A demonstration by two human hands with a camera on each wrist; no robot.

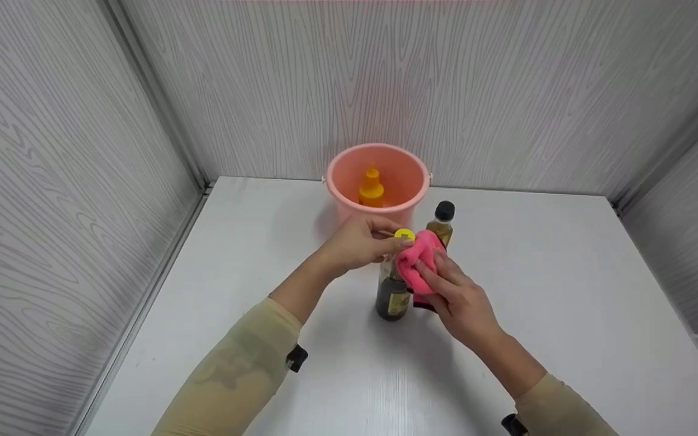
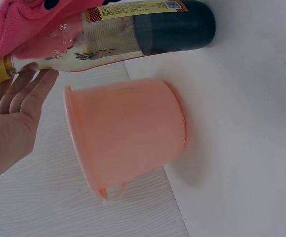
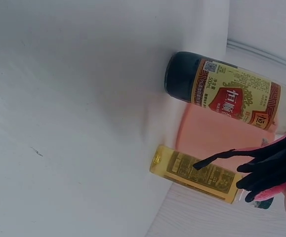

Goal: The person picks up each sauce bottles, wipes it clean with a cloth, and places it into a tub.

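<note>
A clear glass condiment bottle (image 1: pixel 392 300) with some dark liquid low inside stands upright on the table; its printed label (image 3: pixel 236 94) faces the right wrist camera. At its yellow cap (image 1: pixel 405 234) and neck, my left hand (image 1: pixel 358 244) grips it with thumb and fingers, also seen from the side in the left wrist view. My right hand (image 1: pixel 461 300) holds a bunched pink cloth (image 1: pixel 420 266) against the bottle's upper right side. The cloth's dark edging (image 3: pixel 276 165) hangs down in the right wrist view. My fingers and the cloth hide part of the neck.
Just behind the hands stands a pink bucket (image 1: pixel 349 203) with a yellow nozzle-topped bottle (image 1: pixel 371 191) inside. A black-capped bottle of golden liquid (image 3: pixel 197 175) stands behind the cloth, to the right. Wood-grain panels (image 1: pixel 252 91) enclose the white table (image 1: pixel 567 290) at the back and sides.
</note>
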